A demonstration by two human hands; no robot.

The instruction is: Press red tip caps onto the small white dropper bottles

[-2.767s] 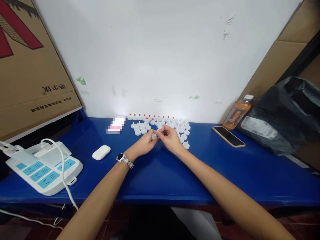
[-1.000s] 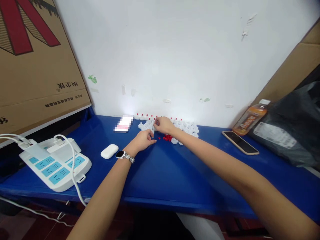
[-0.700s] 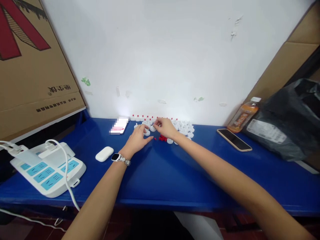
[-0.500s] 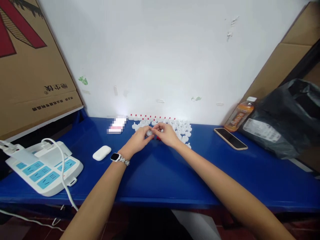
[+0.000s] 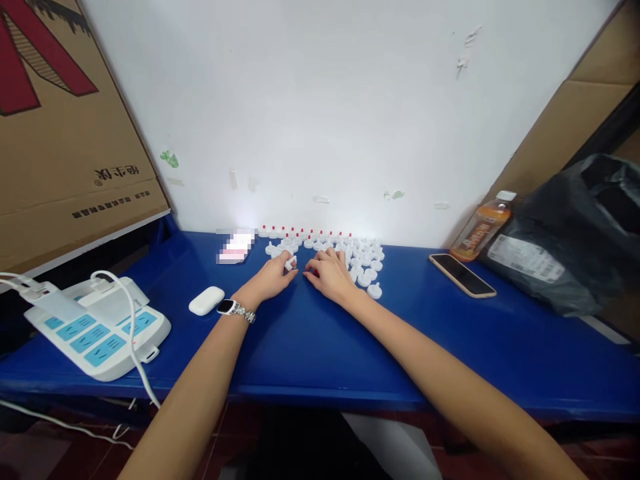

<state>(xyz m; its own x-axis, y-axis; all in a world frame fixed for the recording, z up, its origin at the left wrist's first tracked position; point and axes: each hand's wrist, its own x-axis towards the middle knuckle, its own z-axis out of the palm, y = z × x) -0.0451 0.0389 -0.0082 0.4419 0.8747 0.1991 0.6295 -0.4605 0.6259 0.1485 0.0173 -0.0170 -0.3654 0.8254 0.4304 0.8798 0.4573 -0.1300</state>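
Several small white caps [image 5: 367,265] lie grouped on the blue table [image 5: 350,347] by the white wall, and a row of them with red tips [image 5: 300,233] stands at the back. My left hand [image 5: 273,277], a watch on its wrist, pinches one white cap [image 5: 289,263] between its fingertips. My right hand [image 5: 330,273] rests beside it with fingers curled down over small red pieces [image 5: 314,272] on the table; what they grip is hidden.
A white earbud case [image 5: 206,300] and a white power strip [image 5: 95,327] with cables lie left. A phone [image 5: 463,274], an orange drink bottle [image 5: 480,225] and a black bag [image 5: 570,233] are right. Cardboard boxes [image 5: 60,127] lean at the left.
Both hands met over a cap, then came down to the table. The left now holds a white cap and the right has lowered onto the red pieces.
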